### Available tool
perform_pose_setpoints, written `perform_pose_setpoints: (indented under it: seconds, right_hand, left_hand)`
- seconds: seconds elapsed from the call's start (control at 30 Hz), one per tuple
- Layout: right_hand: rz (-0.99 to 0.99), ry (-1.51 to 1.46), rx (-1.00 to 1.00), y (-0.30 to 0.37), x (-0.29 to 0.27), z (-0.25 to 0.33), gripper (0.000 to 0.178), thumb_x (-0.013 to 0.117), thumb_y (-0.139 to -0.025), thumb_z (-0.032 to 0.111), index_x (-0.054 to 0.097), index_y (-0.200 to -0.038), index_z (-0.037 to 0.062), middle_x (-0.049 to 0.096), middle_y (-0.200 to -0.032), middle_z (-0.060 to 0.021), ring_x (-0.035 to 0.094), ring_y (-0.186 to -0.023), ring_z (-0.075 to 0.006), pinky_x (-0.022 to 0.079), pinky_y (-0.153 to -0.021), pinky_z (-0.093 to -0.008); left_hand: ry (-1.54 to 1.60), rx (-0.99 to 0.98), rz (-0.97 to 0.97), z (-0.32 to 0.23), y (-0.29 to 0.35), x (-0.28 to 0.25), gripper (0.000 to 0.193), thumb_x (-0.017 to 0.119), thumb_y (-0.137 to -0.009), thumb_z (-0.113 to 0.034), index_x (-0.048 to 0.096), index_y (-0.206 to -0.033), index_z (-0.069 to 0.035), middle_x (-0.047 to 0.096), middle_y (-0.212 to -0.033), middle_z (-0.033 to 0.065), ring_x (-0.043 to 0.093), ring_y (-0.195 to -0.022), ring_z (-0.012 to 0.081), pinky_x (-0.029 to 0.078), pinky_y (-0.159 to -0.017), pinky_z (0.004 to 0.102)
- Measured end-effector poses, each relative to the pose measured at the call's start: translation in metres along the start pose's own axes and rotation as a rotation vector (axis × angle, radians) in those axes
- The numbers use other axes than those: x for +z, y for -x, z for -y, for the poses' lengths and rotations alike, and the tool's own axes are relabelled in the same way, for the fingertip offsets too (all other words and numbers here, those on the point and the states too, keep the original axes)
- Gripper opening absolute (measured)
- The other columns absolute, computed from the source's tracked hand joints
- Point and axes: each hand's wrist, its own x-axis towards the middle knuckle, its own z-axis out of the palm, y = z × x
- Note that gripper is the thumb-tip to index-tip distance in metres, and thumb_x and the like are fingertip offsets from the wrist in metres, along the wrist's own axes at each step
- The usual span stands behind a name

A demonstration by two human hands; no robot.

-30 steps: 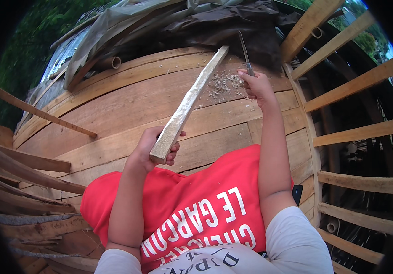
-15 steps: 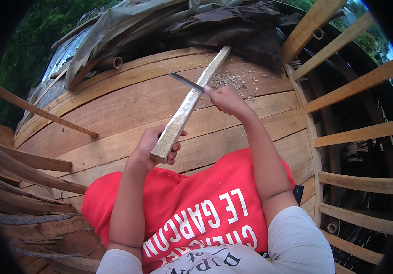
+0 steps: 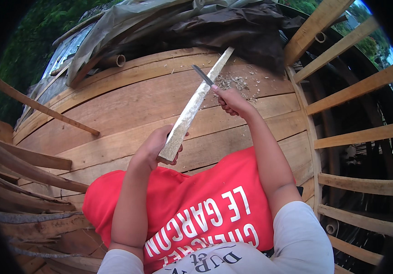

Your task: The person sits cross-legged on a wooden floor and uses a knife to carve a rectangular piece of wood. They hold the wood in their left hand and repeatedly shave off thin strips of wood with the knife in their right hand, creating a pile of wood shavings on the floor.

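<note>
A long, pale, squared wooden stick slants from my lap side up to the far edge of the plank floor. My left hand wraps round its near end, with fingertips showing on the right side. In my right hand is a knife, gripped by the handle, which the fingers mostly hide. Its dark blade lies across the stick's upper half and points up and left. The stick's far tip rests by a dark tarp.
Wood shavings lie on the plank floor right of the stick. The dark tarp covers the far edge. Wooden rails stand along the right. Curved timbers and boards crowd the left. Red cloth covers my lap.
The knife and right hand have shifted slightly right and nearer me, and the blade has turned to point more steeply away. The left hand and the stick's near end moved a little right.
</note>
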Motion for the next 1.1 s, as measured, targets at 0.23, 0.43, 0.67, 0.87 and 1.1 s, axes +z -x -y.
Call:
perform_pose_setpoints:
  seconds: [0.23,0.43,0.67,0.87,1.1]
  right_hand:
    - [-0.088,0.185,-0.075,0.005,0.020,0.003,0.070,0.047,-0.094,0.066,0.050,-0.057,0.0063,0.047,-0.051,-0.0042,0.044,-0.043,-0.0168,0.035,-0.042,-0.0356]
    - [-0.238,0.371,-0.090,0.022,0.031,0.015,0.079,0.043,-0.096,0.062,0.065,-0.071,-0.0086,0.065,-0.074,-0.0282,0.068,-0.079,-0.0372,0.050,-0.076,-0.0474]
    - [-0.191,0.414,-0.173,0.011,0.042,0.004,0.079,0.043,-0.094,0.063,0.069,-0.078,-0.0101,0.068,-0.087,-0.0315,0.067,-0.092,-0.0440,0.049,-0.085,-0.0482]
    - [-0.378,0.425,-0.090,0.017,0.030,0.017,0.074,0.043,-0.095,0.060,0.070,-0.093,-0.0094,0.067,-0.100,-0.0339,0.065,-0.103,-0.0459,0.048,-0.092,-0.0495]
    - [-0.358,0.437,-0.069,0.012,0.039,0.001,0.074,0.042,-0.096,0.058,0.069,-0.096,-0.0105,0.067,-0.105,-0.0334,0.064,-0.107,-0.0441,0.048,-0.094,-0.0498]
  left_hand:
    - [0.015,-0.002,-0.134,0.005,-0.004,-0.003,0.044,0.040,-0.103,-0.043,0.060,-0.117,-0.006,0.059,-0.068,0.0045,0.056,-0.048,0.0145,0.047,-0.045,0.0303]
    - [-0.098,0.116,-0.172,0.005,-0.001,-0.007,0.043,0.047,-0.102,-0.044,0.064,-0.109,-0.006,0.062,-0.080,0.0012,0.056,-0.065,0.0093,0.046,-0.056,0.0270]
    - [-0.156,0.129,-0.225,0.006,-0.007,-0.006,0.041,0.049,-0.102,-0.044,0.067,-0.103,-0.006,0.060,-0.083,-0.0016,0.053,-0.071,0.0067,0.044,-0.063,0.0253]
    - [-0.179,0.199,-0.245,0.011,-0.011,-0.009,0.044,0.050,-0.102,-0.043,0.067,-0.104,-0.002,0.063,-0.086,0.0027,0.054,-0.075,0.0097,0.045,-0.069,0.0290]
    - [-0.268,0.197,-0.284,0.013,-0.009,-0.002,0.044,0.049,-0.103,-0.044,0.066,-0.102,-0.004,0.059,-0.087,-0.0010,0.050,-0.076,0.0081,0.043,-0.071,0.0264]
